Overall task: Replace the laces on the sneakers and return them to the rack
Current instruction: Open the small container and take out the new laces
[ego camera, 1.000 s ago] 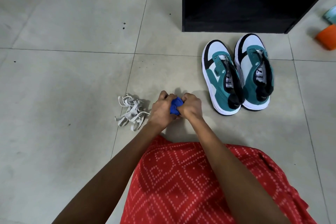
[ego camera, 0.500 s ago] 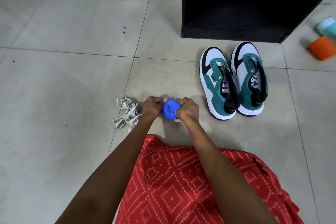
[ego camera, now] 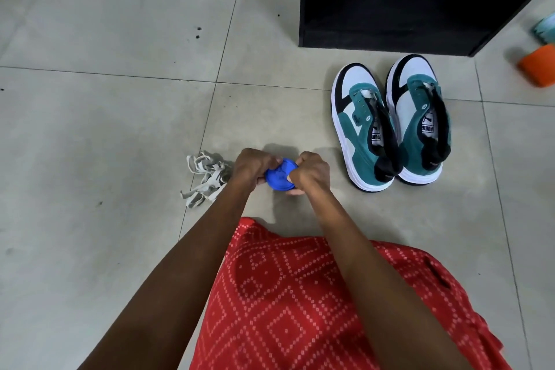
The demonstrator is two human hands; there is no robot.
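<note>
while curled, hands (ego camera: 255,166) (ego camera: 311,173) pinch disc (ego camera: 280,179), seemingly

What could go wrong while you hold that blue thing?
The blue thing, gripped between left hand and right hand, might slip and roll away over the floor. The white laces lie loose beside the left hand and could get dragged or tangled.

A home: tiled floor (ego camera: 105,129), black shoe rack (ego camera: 390,9), sneakers (ego camera: 390,129).
</note>
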